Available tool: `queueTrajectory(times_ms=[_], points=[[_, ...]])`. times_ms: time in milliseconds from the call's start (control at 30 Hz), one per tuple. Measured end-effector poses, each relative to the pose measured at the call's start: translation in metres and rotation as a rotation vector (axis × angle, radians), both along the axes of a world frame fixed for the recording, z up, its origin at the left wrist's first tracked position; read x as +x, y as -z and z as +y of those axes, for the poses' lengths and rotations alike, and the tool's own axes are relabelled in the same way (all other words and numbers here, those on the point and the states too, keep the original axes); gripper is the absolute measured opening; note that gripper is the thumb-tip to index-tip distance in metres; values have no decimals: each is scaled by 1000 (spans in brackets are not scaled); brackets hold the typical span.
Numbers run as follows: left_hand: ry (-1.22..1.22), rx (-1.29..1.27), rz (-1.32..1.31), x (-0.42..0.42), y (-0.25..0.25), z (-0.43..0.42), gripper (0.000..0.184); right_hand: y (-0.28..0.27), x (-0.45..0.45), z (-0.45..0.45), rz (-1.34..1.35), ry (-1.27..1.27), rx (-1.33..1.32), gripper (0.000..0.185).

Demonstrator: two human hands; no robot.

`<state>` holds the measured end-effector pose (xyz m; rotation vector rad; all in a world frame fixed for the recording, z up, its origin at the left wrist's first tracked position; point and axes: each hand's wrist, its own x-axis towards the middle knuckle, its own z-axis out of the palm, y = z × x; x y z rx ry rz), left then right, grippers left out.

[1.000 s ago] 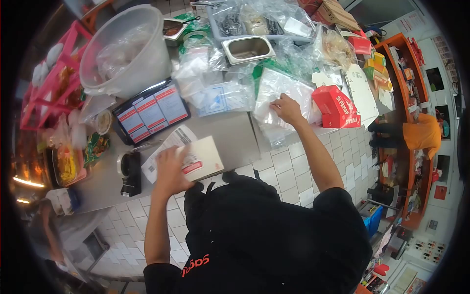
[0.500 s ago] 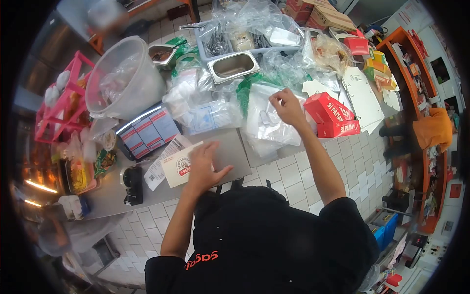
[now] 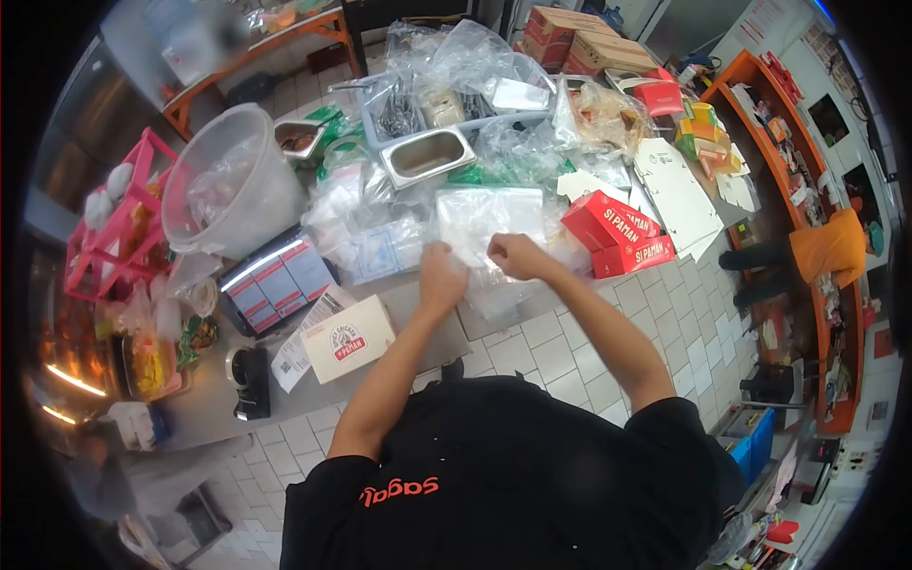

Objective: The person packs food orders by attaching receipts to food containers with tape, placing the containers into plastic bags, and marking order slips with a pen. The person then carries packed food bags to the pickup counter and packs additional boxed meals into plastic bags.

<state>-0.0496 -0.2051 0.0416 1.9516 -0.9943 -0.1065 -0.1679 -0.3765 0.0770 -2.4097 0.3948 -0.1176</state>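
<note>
My left hand (image 3: pixel 444 279) is closed at the near edge of a stack of clear plastic bags (image 3: pixel 503 207). Beside it my right hand (image 3: pixel 516 256) is closed too, fingertips pinched together. Thin clear plastic stretches between the two hands, seemingly one bag gripped by both; its outline blurs into the stack below. To the left of my left hand stands a closed white carton (image 3: pixel 348 339) with a chicken logo, partly over a printed paper slip (image 3: pixel 291 362). Folded red boxes (image 3: pixel 622 234) lie right of the bags.
A tablet (image 3: pixel 278 284), a tape dispenser (image 3: pixel 249 382) and a large clear bucket (image 3: pixel 234 180) occupy the left side. An empty metal pan (image 3: pixel 427 157) sits before a plastic-filled tray (image 3: pixel 375 132). White flat cartons (image 3: pixel 676 195) lie at right; a person in orange (image 3: pixel 828 249) stands beyond.
My left hand has left the white carton and moved right to the bags. My right hand has come down and left, close to it. The view has shifted slightly.
</note>
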Motion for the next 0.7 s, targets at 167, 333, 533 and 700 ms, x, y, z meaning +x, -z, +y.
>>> queueTrajectory(times_ms=[167, 333, 533, 700], points=[[-181, 34, 336, 4, 17, 35, 42, 38, -4, 25, -63, 19, -262, 21], [-125, -266, -235, -35, -15, 52, 44, 22, -4, 17, -3, -31, -335, 13], [306, 52, -410, -51, -13, 48, 57, -15, -1, 7, -257, 70, -335, 8], [295, 310, -315, -44, -1, 31, 72, -75, -11, 9, -358, 118, -422, 11]])
